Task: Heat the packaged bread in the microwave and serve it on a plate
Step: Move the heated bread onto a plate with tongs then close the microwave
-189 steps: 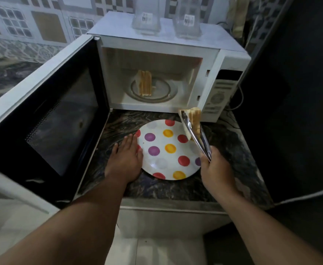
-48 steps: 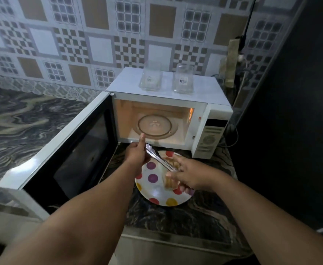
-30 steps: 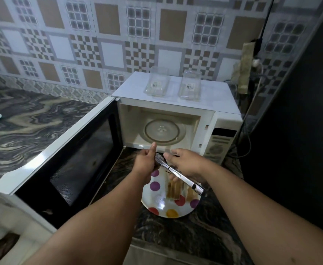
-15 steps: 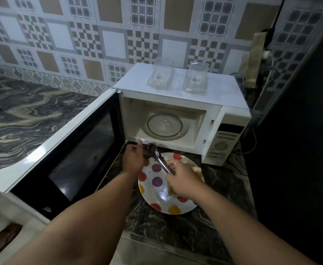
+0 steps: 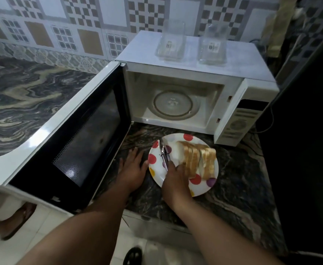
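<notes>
Several bread slices (image 5: 197, 159) lie stacked on a white plate with coloured dots (image 5: 206, 185) on the dark marble counter, just in front of the microwave (image 5: 195, 60). My right hand (image 5: 174, 180) grips metal tongs (image 5: 164, 152) over the plate's left part, beside the bread. My left hand (image 5: 132, 169) rests flat on the counter, its fingers straight, touching the plate's left rim. The microwave's door (image 5: 76, 134) stands wide open to the left. Inside, only the glass turntable (image 5: 173, 104) shows, with no bread on it.
Two clear plastic containers (image 5: 171, 43) stand on top of the microwave. The counter edge (image 5: 156, 219) runs just below the plate. A dark surface (image 5: 306, 150) rises at the right. A marble counter (image 5: 22, 100) stretches to the left, behind the door.
The tongs have left my left hand and now lie low over the plate in my right hand alone. My left hand dropped flat onto the counter beside the plate.
</notes>
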